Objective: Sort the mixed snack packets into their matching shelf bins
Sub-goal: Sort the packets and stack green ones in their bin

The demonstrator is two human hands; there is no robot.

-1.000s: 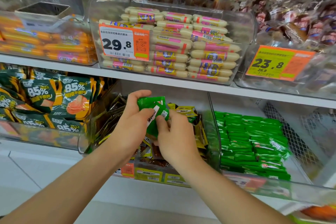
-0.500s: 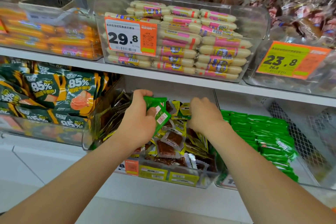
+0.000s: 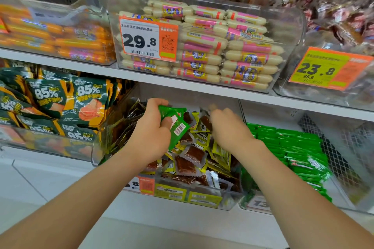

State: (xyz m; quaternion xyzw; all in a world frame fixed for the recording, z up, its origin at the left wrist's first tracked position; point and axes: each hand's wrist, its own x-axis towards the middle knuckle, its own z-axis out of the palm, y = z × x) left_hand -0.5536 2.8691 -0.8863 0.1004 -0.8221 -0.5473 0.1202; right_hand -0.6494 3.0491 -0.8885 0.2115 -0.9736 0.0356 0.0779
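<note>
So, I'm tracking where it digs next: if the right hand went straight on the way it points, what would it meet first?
Most likely the yellow-and-brown packets heaped in the middle bin, just ahead of its fingers. The right hand is blurred, so the depth is unclear.

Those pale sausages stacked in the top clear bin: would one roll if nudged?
Probably: the pale sausages are round tubes, so a loose one would likely roll. Glossy wrappers look slippery. They lie straight, so seem fairly firm.
</note>
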